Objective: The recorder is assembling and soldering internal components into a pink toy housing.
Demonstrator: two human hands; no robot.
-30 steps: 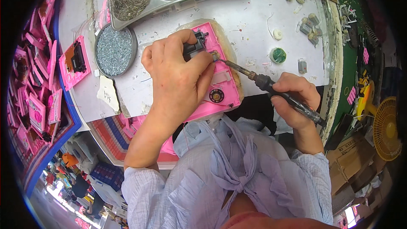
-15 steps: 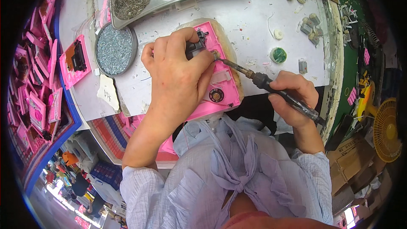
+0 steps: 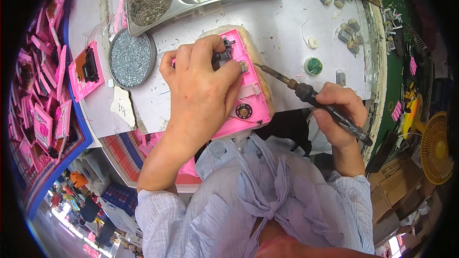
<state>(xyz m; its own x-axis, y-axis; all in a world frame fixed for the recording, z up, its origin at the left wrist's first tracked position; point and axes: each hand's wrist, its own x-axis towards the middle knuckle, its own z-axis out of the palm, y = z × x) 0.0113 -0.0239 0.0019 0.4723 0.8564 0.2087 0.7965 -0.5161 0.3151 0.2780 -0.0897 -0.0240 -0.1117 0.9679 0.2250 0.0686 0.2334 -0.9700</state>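
Observation:
A pink plastic casing (image 3: 258, 99) lies in front of me on a pale padded block (image 3: 264, 74). My left hand (image 3: 201, 79) is over its left side, with fingers and thumb closed on a dark mechanism (image 3: 224, 53) in the casing; its lower part is hidden. A small metal part (image 3: 244, 66) shows beside my thumb. Lower in the casing sits a round black speaker (image 3: 244, 111). In my right hand (image 3: 343, 112) is a soldering iron (image 3: 306, 92), gripped by its dark handle. Its tip is at the casing's right edge, apart from the metal part.
A round dish (image 3: 153, 62) of small screws stands left, below a steel tray (image 3: 210, 1) with wire wool. On the right are a green-filled pot (image 3: 313, 66), a white spool (image 3: 312, 42) and several small motors (image 3: 344, 35). Pink casings (image 3: 45, 124) crowd a blue-edged bin at far left.
The soldering iron and my right hand have moved right, drawing the tip away from the metal part by my left thumb. My left hand keeps its hold on the dark mechanism.

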